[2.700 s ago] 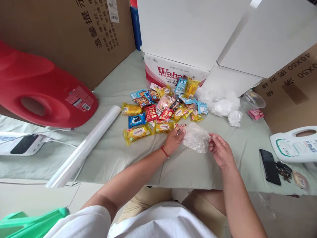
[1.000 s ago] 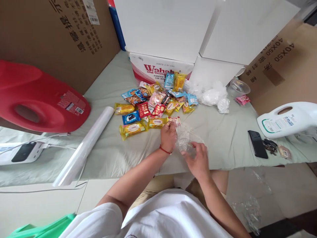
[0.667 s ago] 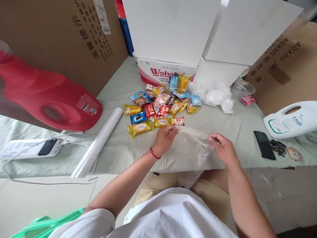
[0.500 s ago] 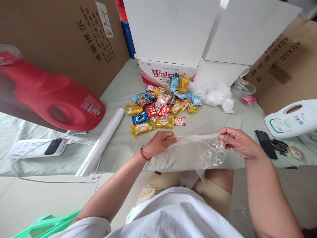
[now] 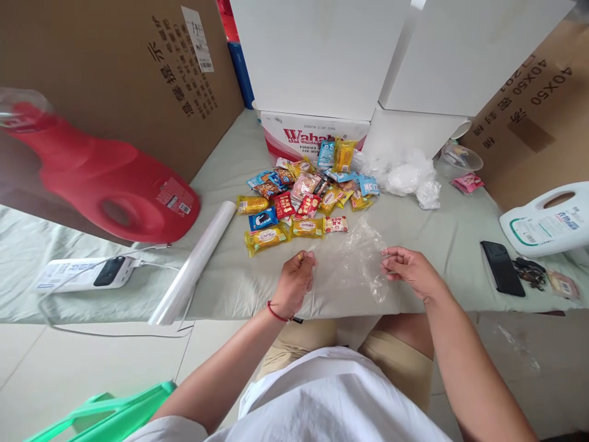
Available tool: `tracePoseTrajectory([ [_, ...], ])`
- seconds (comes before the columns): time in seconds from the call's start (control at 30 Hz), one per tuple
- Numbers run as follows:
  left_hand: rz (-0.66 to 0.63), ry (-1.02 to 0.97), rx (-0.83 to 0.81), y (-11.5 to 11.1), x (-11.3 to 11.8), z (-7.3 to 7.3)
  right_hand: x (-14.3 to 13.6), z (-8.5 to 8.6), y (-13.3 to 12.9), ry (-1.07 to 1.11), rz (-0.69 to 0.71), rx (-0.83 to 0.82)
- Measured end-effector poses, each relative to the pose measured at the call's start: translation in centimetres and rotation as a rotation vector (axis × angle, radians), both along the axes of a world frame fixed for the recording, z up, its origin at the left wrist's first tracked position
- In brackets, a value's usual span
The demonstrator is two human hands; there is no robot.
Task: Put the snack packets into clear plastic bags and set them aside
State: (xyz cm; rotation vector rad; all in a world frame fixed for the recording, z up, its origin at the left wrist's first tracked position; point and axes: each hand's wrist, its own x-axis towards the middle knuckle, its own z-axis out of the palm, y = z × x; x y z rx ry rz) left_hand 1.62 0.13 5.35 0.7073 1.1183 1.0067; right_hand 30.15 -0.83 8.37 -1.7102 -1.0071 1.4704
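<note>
A thin clear plastic bag [image 5: 347, 264] is spread between my two hands, low over the near part of the table. My left hand [image 5: 297, 279], with a red cord at the wrist, is closed on the bag's left edge. At its crumpled right edge, my right hand [image 5: 407, 270] pinches the film between thumb and fingers. Just beyond the hands lies a pile of small wrapped snacks [image 5: 304, 196] in yellow, red and blue. Nearest to the bag is a cream and red snack packet [image 5: 335, 224].
A roll of clear bags [image 5: 196, 264], a power bank [image 5: 87, 273] with a cable, and a red jug [image 5: 119, 184] are on the left. Crumpled plastic [image 5: 409, 178] lies behind. To the right are a phone [image 5: 501, 267], keys [image 5: 529, 273] and a white bottle [image 5: 547, 224]. Boxes [image 5: 322, 55] stand at the back.
The bag has gone from a bunched strip to lying flatter and wider, toward the snacks. My right hand has moved left, my left hand slightly nearer to me.
</note>
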Motion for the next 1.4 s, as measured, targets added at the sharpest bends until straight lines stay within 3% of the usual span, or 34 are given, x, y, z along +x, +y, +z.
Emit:
tracePoseTrajectory([
  [0.13, 0.013, 0.023, -0.072, -0.4, -2.6, -0.3, 3.3, 0.8, 3.0, 0.011, 0.162, -0.065],
  [0.27, 0.013, 0.141, -0.147, -1.2, -4.6, -1.3, 4.7, 0.2, 7.7, -0.040, 0.350, -0.061],
  [0.37, -0.011, 0.291, -0.136, -1.9, -5.3, -1.9, 3.3, 0.0, 10.5, -0.304, 0.399, 0.009],
  [0.43, 0.004, 0.486, -0.049, -2.4, -5.9, -2.2, 1.8, 0.9, 10.9, -0.645, 0.302, 0.193],
  [0.53, 0.112, 0.944, 0.208, -3.6, -7.1, -1.9, -0.8, 2.9, 8.3, -1.048, 0.026, 0.651],
  [0.6, 0.232, 1.214, 0.440, -4.5, -7.6, -0.9, -2.9, 3.4, 5.1, -1.069, 0.020, 0.824],
  [0.67, 0.288, 1.323, 0.715, -4.8, -7.6, 0.4, -5.3, 2.4, 1.7, -0.958, 0.282, 0.813],
  [0.7, 0.245, 1.308, 0.858, -4.5, -7.2, 1.1, -6.6, 1.3, 0.1, -0.896, 0.431, 0.788],
  [0.8, -0.139, 1.136, 1.181, -2.1, -4.8, 1.7, -9.0, -2.9, -3.6, -0.799, 0.741, 0.779],
  [0.9, -0.504, 1.131, 1.216, 1.7, -1.9, -0.1, -8.2, -6.2, -5.7, -0.796, 0.896, 0.817],
  [0.97, -0.651, 1.229, 1.133, 3.7, -0.8, -2.0, -5.9, -6.9, -6.7, -0.791, 0.927, 0.807],
  [1.03, -0.717, 1.307, 1.064, 4.4, -0.6, -3.7, -2.8, -6.6, -7.5, -0.759, 0.912, 0.743],
  [1.13, -0.652, 1.387, 1.006, 3.5, -1.4, -5.1, 1.8, -5.1, -7.8, -0.636, 0.859, 0.600],
  [1.2, -0.561, 1.441, 0.937, 2.5, -1.9, -5.1, 4.1, -3.9, -6.5, -0.549, 0.821, 0.485],
  [1.27, -0.508, 1.478, 0.872, 1.6, -2.2, -5.0, 5.5, -2.9, -3.5, -0.582, 0.742, 0.392],
  [1.4, -0.485, 1.488, 0.849, 0.9, -2.0, -4.8, 5.2, -1.5, 7.1, -1.074, 0.520, 0.419],
])
